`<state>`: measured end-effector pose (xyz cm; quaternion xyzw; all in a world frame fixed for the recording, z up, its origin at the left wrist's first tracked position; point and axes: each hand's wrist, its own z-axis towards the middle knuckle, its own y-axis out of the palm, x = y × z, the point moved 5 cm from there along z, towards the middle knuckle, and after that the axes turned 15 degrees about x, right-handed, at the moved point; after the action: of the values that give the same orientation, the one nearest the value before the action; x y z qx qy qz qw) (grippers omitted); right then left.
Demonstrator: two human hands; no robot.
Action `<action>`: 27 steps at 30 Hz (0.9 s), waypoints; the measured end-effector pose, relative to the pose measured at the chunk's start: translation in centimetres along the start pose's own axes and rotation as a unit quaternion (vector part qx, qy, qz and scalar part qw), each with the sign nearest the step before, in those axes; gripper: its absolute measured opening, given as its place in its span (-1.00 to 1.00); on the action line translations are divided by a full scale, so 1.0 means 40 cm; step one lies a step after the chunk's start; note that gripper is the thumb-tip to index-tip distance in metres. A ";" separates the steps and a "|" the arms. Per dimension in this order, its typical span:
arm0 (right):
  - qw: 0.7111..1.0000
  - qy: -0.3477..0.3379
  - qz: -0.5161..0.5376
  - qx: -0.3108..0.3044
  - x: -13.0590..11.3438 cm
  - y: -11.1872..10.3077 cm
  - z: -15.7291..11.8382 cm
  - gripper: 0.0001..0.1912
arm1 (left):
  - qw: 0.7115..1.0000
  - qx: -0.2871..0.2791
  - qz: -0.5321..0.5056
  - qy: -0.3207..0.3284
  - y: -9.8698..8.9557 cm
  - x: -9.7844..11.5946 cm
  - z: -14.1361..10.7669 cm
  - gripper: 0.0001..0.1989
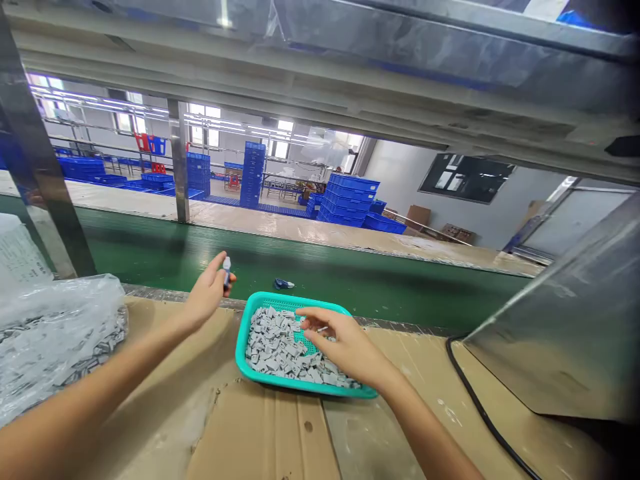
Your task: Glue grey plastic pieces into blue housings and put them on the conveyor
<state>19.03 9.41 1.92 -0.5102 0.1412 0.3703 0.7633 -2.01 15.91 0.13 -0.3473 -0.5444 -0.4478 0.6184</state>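
My left hand (213,287) is closed on a small dark blue and white part (227,268), held over the near side of the green belt (165,253). A similar dark part with a pale tip (283,284) lies on the belt, just beyond the basket. The turquoise basket (242,347) holds a heap of small grey plastic pieces (280,343). Over its right half hovers my right hand (340,333), thumb and fingers curved toward each other; whether a piece is between the fingertips is too small to make out.
A clear plastic bag of grey pieces (75,333) lies at the left. Cardboard (265,427) covers the bench. A black cable (480,407) and metal panel (565,320) stand right. Metal posts (179,160) rise at the belt; blue crates (345,200) are stacked beyond.
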 end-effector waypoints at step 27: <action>0.980 -0.075 -0.166 -0.079 0.065 0.074 -0.003 -0.72 | 0.930 -0.125 0.282 0.201 0.165 -0.038 0.073 -0.68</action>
<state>18.74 10.98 -1.67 -0.5565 -0.0327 0.2853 0.7797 3.06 21.20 -0.49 -0.4639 -0.2275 -0.3801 0.7672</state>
